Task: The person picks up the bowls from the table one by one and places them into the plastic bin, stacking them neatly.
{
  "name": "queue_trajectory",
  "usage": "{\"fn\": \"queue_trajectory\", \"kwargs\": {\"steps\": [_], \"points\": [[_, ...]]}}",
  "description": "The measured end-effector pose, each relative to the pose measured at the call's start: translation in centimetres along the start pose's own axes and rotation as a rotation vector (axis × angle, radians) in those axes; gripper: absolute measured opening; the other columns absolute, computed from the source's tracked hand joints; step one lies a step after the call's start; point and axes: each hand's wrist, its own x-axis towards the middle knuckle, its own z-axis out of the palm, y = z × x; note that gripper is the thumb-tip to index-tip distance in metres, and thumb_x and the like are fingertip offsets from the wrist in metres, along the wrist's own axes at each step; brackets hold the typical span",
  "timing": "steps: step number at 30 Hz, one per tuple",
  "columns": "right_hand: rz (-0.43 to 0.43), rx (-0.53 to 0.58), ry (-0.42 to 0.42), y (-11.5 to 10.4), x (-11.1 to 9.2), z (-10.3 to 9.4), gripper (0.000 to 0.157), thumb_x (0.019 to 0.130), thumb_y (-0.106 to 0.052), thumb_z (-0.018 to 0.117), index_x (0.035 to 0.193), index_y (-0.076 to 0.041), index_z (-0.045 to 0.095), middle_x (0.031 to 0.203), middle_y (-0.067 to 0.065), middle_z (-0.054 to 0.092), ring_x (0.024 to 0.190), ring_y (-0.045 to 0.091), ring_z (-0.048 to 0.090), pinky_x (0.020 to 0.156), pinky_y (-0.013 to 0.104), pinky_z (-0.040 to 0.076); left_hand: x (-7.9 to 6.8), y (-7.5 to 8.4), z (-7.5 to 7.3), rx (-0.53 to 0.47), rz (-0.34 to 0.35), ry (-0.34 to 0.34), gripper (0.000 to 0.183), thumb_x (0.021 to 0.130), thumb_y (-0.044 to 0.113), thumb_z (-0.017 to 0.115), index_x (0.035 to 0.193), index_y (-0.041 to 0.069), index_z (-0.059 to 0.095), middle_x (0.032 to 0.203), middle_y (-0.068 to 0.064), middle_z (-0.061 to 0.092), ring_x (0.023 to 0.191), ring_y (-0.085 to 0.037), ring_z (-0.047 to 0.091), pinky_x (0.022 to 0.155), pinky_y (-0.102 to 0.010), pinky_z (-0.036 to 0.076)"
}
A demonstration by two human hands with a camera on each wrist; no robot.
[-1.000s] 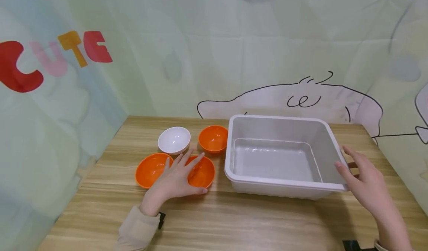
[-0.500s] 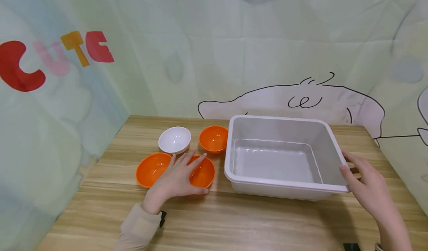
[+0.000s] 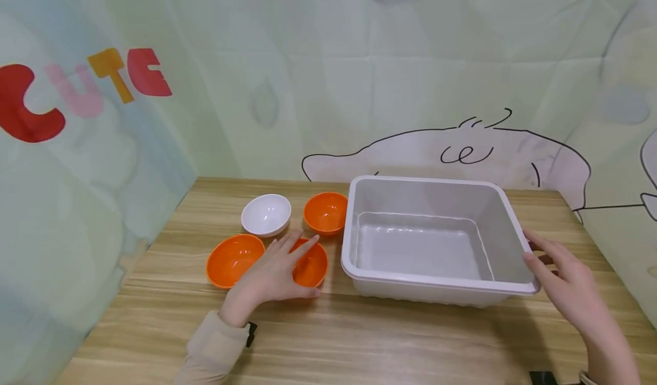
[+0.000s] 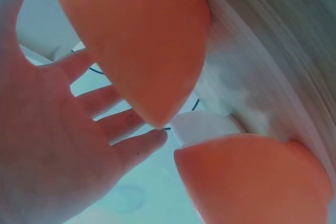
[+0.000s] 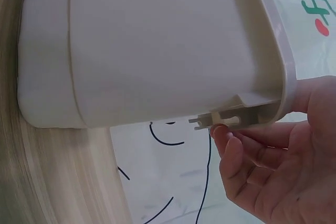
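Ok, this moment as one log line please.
left hand: spread over front-right orange bowl | right hand: grips gray tub at right rim | white bowl: upright, left of back orange bowl

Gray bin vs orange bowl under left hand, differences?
Shape: the gray bin is rectangular, the orange bowl round.
Size: the bin is far larger than the bowl.
Contact: the right hand grips the bin; the left hand spreads over the bowl.
Shared: both are open-topped.

Orange bowl (image 3: 311,265) beside grey bin (image 3: 431,292)
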Motion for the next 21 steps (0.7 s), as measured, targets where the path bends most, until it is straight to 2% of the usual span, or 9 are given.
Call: {"fn": "queue_trajectory", "kwargs": {"steps": [4, 9, 16, 21], "points": [[0.010, 0.034, -0.014, 0.2, -0.1, -0.1, 0.045, 0.098, -0.018, 0.053, 0.141, -0.004, 0.047, 0.104, -0.040, 0.043, 0.090, -0.019, 0.042, 0.064, 0.008, 0.040, 0.3, 0.1, 0.2, 0.000, -0.015, -0.017, 0.090, 0.073, 0.055, 0.075, 0.148, 0.024, 0.038, 0.158, -0.015, 0.027, 0.144, -0.040, 0.026, 0.114, -0.060, 0.026], [0.037, 0.081, -0.071, 0.6, -0.2, -0.5, 0.047, 0.099, -0.019, 0.052, 0.144, -0.007, 0.043, 0.098, -0.036, 0.050, 0.089, -0.017, 0.047, 0.065, 0.011, 0.040, 0.6, 0.2, 0.4, 0.008, -0.029, -0.027, 0.089, 0.072, 0.055, 0.076, 0.148, 0.027, 0.038, 0.158, -0.012, 0.026, 0.145, -0.038, 0.024, 0.108, -0.064, 0.032], [0.039, 0.147, -0.145, 1.0, -0.2, -0.9, 0.050, 0.100, -0.018, 0.049, 0.148, -0.008, 0.037, 0.100, -0.032, 0.056, 0.086, -0.011, 0.057, 0.067, 0.011, 0.045, 0.8, 0.3, 0.3, 0.010, -0.037, -0.039, 0.087, 0.070, 0.055, 0.076, 0.146, 0.030, 0.041, 0.156, -0.011, 0.030, 0.143, -0.037, 0.027, 0.103, -0.066, 0.036], [0.030, 0.164, -0.161, 1.1, -0.1, -1.0, 0.050, 0.101, -0.018, 0.048, 0.149, -0.010, 0.036, 0.101, -0.031, 0.057, 0.087, -0.010, 0.059, 0.069, 0.011, 0.046, 1.1, 0.3, 0.2, 0.025, -0.029, -0.033, 0.086, 0.069, 0.054, 0.077, 0.144, 0.029, 0.043, 0.152, -0.011, 0.036, 0.138, -0.038, 0.033, 0.100, -0.065, 0.040]]}}
